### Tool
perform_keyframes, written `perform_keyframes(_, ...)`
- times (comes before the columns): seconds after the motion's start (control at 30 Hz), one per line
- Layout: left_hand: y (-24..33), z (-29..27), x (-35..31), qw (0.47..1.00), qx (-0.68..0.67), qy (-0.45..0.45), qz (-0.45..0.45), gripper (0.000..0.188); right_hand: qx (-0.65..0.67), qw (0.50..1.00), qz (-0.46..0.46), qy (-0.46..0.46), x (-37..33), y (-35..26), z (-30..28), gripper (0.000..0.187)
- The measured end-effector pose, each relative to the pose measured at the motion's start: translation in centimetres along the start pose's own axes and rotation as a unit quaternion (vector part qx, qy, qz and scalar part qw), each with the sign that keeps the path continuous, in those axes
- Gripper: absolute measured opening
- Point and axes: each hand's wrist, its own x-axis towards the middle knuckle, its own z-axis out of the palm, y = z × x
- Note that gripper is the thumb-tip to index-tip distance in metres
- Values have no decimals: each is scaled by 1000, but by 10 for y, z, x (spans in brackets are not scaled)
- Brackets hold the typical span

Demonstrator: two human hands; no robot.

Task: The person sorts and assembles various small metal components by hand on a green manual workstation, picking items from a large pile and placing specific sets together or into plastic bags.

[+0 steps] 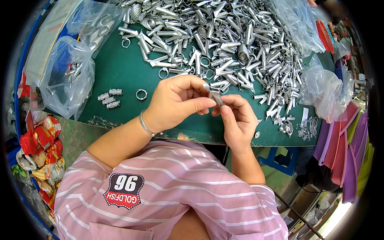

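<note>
At the left of the green bench (108, 70), a clear plastic bag (66, 94) sags over the near edge, so a snag from my forearm could drag it down. Next lie four short patterned cylinders (113, 105), round enough to roll if I bump them, and a lone ring (141, 94) near my left wrist, easy to sweep aside. In the middle, over the bench, my left hand (172, 98) pinches a small silver metal part (216, 97) between thumb and fingers, and my right hand (241, 125) pinches its lower end. My thumbs hide much of it, so I can't be sure whether it is one piece or two. Uneven pressure could make it slip, and it might get lost in the big heap of metal pieces (252, 36) beyond. Farther right, small loose bits (309, 129) sit close to the edge, where a careless elbow could scatter them.
</note>
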Motion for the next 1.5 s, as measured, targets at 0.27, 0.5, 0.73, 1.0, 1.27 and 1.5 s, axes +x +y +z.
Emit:
perform_keyframes(0.27, 7, -6, 1, 918, 335, -50, 207, 28, -13, 997, -73, -4, 4, 6, -6, 15)
perform_keyframes(0.5, 4, 0, -2, 975, 192, -6, 113, 20, -118, 982, -141, 38, 3, 3, -10, 22)
perform_keyframes(0.73, 1, 2, -1, 989, 138, -43, 23, 16, 50, 977, -199, 54, 1, -14, 2, 43)
perform_keyframes(1.0, -4, 1, 0, 980, 167, -19, 104, 17, -274, 902, -334, -17, 17, -42, -3, 29)
perform_keyframes(1.27, -3, 1, 2, 980, 165, 9, 107, 21, -347, 760, -535, 127, 101, -93, -67, 23)
perform_keyframes(1.5, 0, 1, 1, 978, 169, 27, 117, 18, -231, 845, -456, 159, 127, -105, -90, 30)
